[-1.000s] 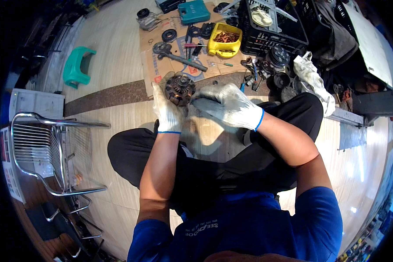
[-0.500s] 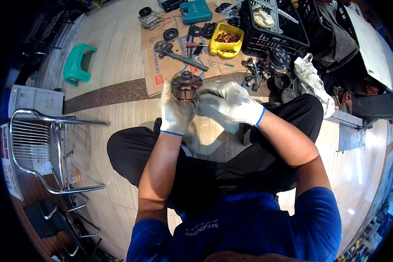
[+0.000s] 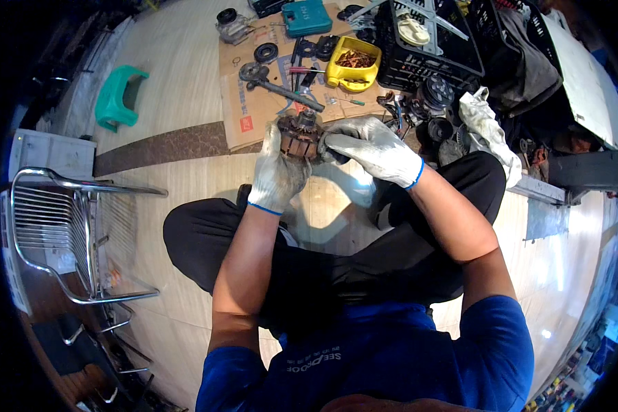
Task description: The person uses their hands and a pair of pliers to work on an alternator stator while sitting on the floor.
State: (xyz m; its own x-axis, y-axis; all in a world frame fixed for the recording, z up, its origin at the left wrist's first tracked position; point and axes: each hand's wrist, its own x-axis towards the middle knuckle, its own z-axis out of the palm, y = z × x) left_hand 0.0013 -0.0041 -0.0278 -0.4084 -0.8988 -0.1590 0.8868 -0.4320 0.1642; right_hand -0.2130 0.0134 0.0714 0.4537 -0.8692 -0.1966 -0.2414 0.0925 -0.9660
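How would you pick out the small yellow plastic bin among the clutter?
Start at the flattened brown cardboard sheet on the floor ahead of the gloved hands. At its far right edge, against the black plastic crate, sits the small yellow plastic bin, the only yellow container, holding rusty-brown bits.

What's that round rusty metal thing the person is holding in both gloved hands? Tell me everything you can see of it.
The round, rust-brown metal motor part looks like a drum with dark lengthwise slots around its side and a short, paler stub of shaft sticking out at the top. It looks worn and grimy. It is held off the floor, above the sheet of brown cardboard, roughly upright. The left hand, in a grey work glove, cups it from below; the gloved right hand grips its right side. Finer detail is too small to tell.
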